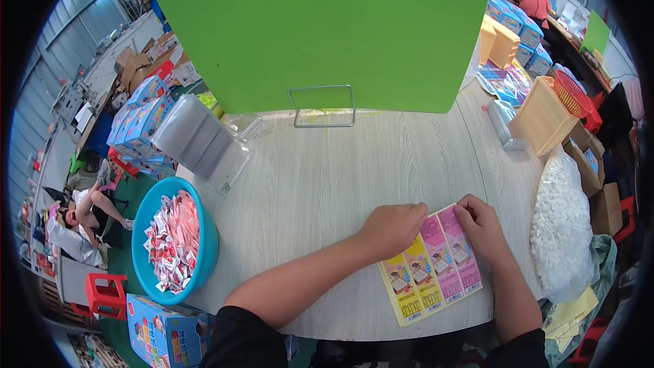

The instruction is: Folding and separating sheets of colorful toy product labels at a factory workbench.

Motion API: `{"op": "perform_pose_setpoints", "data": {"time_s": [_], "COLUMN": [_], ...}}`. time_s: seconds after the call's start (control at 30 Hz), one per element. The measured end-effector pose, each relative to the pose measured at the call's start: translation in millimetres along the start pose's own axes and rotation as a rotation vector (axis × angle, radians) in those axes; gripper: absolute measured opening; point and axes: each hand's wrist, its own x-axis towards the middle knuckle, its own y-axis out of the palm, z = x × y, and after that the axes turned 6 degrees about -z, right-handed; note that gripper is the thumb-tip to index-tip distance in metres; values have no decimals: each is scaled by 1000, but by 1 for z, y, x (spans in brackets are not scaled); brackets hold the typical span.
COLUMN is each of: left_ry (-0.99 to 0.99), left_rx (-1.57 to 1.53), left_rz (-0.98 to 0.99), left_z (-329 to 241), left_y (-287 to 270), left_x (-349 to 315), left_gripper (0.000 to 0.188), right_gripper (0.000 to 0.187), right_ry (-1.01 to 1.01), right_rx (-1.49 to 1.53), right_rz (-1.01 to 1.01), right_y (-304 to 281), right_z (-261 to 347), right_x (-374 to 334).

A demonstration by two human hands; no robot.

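A printed card sheet (432,269), split into yellow and pink strips with small pictures, lies slightly turned near the front edge of the table (327,184). My left hand (398,230) is closed at the sheet's upper left part, its forearm crossing the table from the lower left. With the thumb on the upper right corner, my right hand (480,226) grips the same sheet. The fingers of both hands are partly hidden, so how far they reach beneath the sheet cannot be seen.
A green board (320,34) stands at the back behind a wire stand (323,125). On the left are clear plastic trays (194,136) and a blue basin (211,238) of small packets. To the right sit a bag of white pieces (562,225) and a wooden box (543,119).
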Motion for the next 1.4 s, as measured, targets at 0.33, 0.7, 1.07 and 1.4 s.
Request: {"op": "perform_pose_setpoints", "data": {"time_s": [0.33, 0.7, 1.07, 1.4], "left_ry": [66, 18, -4, -59], "left_rx": [-79, -85, -179, -238], "left_rz": [-102, -63, -70, -115], "left_z": [-17, -23, -14, -11], "left_y": [5, 9, 16, 17], "left_x": [-4, -8, -5, -2], "left_gripper": [21, 18, 21, 25], "right_gripper": [11, 18, 22, 23], "right_ry": [-151, -169, -156, -171], "right_rx": [-232, -170, -251, -223], "right_rz": [121, 97, 126, 129], "right_y": [26, 24, 23, 24], "right_z": [8, 5, 2, -3], "right_x": [-11, -8, -2, -2]}}
